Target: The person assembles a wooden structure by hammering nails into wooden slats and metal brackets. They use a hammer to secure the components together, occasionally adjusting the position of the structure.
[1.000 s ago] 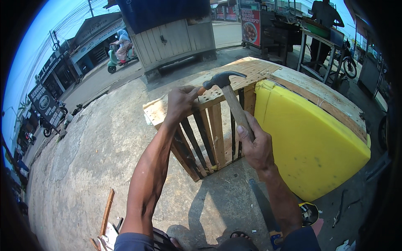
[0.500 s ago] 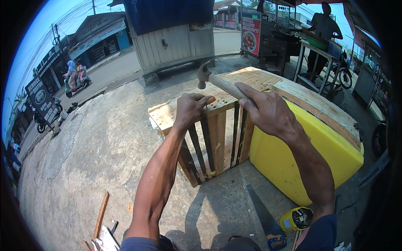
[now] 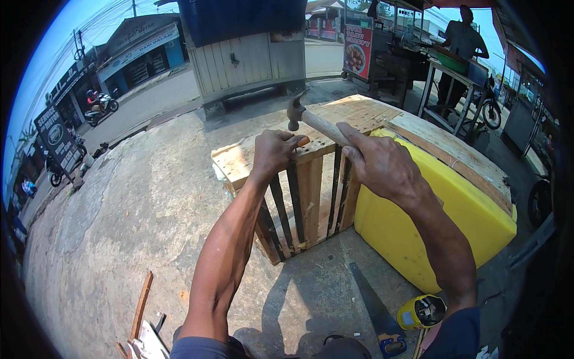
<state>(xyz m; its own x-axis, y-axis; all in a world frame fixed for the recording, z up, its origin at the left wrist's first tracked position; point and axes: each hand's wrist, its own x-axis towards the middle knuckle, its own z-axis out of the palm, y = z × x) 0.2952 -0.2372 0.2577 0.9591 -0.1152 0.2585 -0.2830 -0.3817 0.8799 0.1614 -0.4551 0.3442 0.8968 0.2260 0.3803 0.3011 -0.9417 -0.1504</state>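
Observation:
My right hand (image 3: 391, 161) grips the wooden handle of a claw hammer (image 3: 323, 125). Its metal head hangs just above and beyond my left hand (image 3: 275, 152). The left fingers are pinched together at the near edge of a wooden frame (image 3: 359, 109), around what looks like a thin nail, mostly hidden by the fingers. Dark straps and a plank (image 3: 310, 200) run down the frame's open side. Against its right part leans a big yellow foam block (image 3: 436, 209).
A handsaw (image 3: 375, 302) lies on the concrete beside a yellow container (image 3: 421, 312) of small bits. Wood scraps (image 3: 142, 305) lie at lower left. A metal cabinet (image 3: 251, 66) stands beyond the frame. Another person (image 3: 463, 45) stands behind a food stall at far right.
The hammer head has shifted slightly down and to the right, staying above the frame. My left hand keeps its pinch in nearly the same place. A different motorbike is on the road.

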